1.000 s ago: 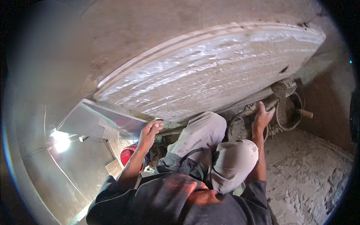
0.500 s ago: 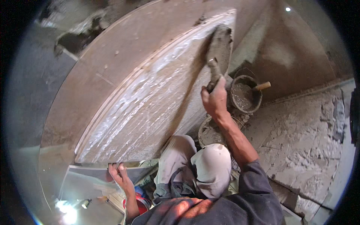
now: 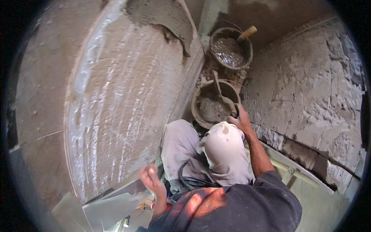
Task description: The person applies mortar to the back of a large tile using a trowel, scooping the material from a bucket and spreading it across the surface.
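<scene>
My right hand [image 3: 240,120] is at the near rim of a mortar bucket [image 3: 201,116] and grips the handle of a trowel [image 3: 217,87], whose blade is down in the grey mortar. A large tile [image 3: 127,96] with a wet, combed surface leans on the left, and a lump of grey mortar [image 3: 162,15] sits on its far end. My left hand [image 3: 150,178] is blurred, raised just off the tile's near edge, and has nothing in it. My knees [image 3: 220,147] in light trousers lie between the two hands.
A second bucket [image 3: 231,48] of wet mortar with a wooden handle sticking out stands beyond the first. Rough mortar-covered floor [image 3: 309,89] spreads to the right. A stack of pale tiles [image 3: 112,208] lies at the lower left, and a pale frame [image 3: 297,178] runs along the lower right.
My right hand has come down from the tile's far end, leaving mortar there, and brought the trowel into the near bucket. My left hand has lifted off the tile edge.
</scene>
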{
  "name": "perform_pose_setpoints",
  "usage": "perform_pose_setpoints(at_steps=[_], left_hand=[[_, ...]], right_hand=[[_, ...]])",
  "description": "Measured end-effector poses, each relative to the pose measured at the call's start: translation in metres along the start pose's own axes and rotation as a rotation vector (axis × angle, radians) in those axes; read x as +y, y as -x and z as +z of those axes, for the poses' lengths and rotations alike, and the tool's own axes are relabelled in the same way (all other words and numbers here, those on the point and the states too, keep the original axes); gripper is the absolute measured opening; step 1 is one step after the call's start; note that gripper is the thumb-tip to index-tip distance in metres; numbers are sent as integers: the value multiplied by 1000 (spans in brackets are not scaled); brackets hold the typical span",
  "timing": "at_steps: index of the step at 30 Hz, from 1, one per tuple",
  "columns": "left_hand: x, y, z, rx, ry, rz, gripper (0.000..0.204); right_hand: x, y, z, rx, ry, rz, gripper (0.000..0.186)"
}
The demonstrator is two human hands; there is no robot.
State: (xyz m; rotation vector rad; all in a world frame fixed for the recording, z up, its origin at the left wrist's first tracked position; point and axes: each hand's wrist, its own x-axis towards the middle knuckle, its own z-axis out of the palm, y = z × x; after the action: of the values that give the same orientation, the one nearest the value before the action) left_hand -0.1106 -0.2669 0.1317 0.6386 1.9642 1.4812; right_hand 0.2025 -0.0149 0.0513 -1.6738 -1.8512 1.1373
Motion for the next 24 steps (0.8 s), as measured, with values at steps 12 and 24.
perform_pose_setpoints(at_steps=[12, 24], left_hand=[[-81, -202, 304, -742, -643, -211, 55], [-29, -173, 367, -877, -8, -194, 27]], right_hand=[[18, 11, -57, -254, 488, 109, 37], [22, -34, -81, -30, 1024, -193, 36]])
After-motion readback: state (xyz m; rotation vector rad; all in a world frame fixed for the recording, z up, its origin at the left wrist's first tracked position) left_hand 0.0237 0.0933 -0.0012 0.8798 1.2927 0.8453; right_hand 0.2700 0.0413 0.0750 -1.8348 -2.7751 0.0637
